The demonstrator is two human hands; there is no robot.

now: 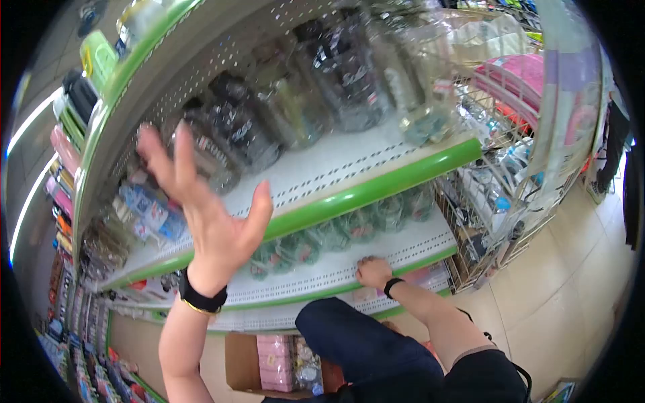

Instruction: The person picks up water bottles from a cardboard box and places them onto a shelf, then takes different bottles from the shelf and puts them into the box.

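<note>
My left hand (pixel 218 215) is raised in front of the upper shelf, fingers spread and thumb held apart, with nothing in it. Behind its fingers stand clear plastic-looking bottles with dark lids, among them a dark bottle (pixel 245 127) with white lettering. A blue-and-white labelled pack (pixel 149 209) lies just left of the palm. Lower down, my right hand (pixel 374 271) rests with curled fingers on the lower shelf (pixel 322 272). Its palm side is hidden, and no object shows in it. Greenish glass vessels (pixel 302 248) line that shelf behind it.
A green edge strip (pixel 383 195) fronts the upper shelf. Wire baskets (pixel 490 221) with packaged goods stand at the right. On the floor below sits a cardboard box (pixel 243 363) holding pink packs (pixel 274 363), close to my bent knee (pixel 329 319).
</note>
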